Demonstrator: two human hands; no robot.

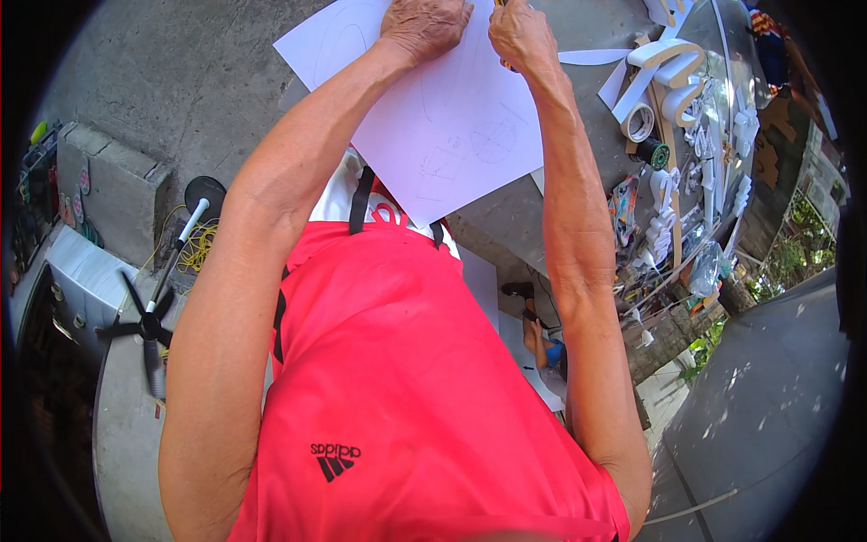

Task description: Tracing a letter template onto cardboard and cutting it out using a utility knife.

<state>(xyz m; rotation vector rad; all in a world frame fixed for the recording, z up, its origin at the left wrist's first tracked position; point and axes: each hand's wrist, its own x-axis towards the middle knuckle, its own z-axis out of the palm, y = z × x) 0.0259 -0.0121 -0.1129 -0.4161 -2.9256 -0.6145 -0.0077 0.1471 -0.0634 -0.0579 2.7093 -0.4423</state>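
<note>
Top centre of the frame, your left hand (423,25) lies knuckles-up, pressed flat on the white sheet (452,117), fingers curled a little and gripping nothing that shows. Just beside it, your right hand (519,34) is bunched tight around a small tool at the sheet's top edge; I cannot tell what it is. The sheet, marked with faint pencil outlines, lies on the grey tabletop (506,221). At upper right, a tape roll (639,121) and white cut-out shapes (673,77).

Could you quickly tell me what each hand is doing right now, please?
Left hand: pressed on the white paper sheet.
Right hand: closed; held item cannot be told.
</note>
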